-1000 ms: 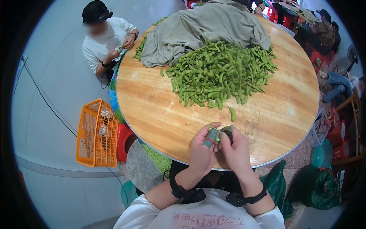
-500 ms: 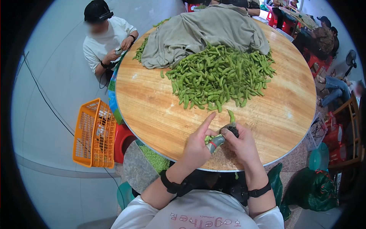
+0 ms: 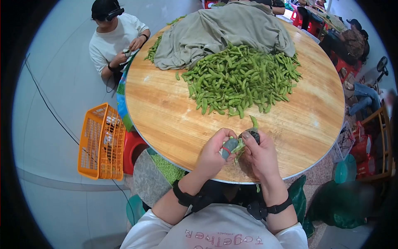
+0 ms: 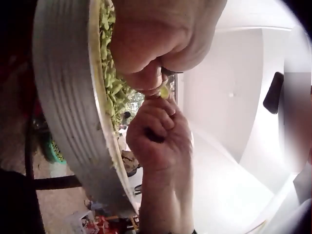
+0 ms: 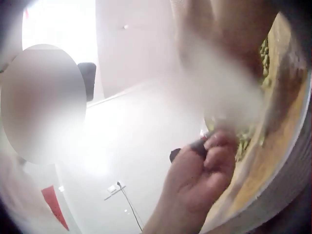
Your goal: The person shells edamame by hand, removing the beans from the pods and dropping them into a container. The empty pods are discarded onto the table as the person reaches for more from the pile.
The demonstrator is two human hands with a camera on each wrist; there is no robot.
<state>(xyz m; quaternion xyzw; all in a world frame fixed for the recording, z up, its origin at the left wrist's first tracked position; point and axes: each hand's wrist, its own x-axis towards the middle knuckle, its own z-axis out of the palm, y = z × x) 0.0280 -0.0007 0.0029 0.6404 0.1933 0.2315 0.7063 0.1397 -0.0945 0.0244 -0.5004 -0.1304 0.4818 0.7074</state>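
Note:
My left hand (image 3: 213, 152) is curled, with a grey cover (image 3: 230, 148) bound by a red band at its thumb. Facing it, my right hand (image 3: 263, 155) bends its fingers by a dark cover (image 3: 251, 136). Between the two fingertips both hands pinch a green soybean pod (image 3: 239, 146), torn and pale in places. Another pod (image 3: 253, 122) juts out just beyond the right fingers. In the left wrist view the hands meet tip to tip with a small yellow-green piece (image 4: 165, 91) between them.
A large heap of soybean pods (image 3: 244, 79) lies ahead on the round wooden table (image 3: 166, 120), partly under a grey cloth (image 3: 224, 29). Left of my lap are shelled beans (image 3: 166, 168) and an orange crate (image 3: 101, 141). Another person (image 3: 118, 41) works at the table's left.
Half a second ago my left index finger pointed outward; now it is curled in again. The grey cover has turned more upright, and a torn pod now shows between the hands.

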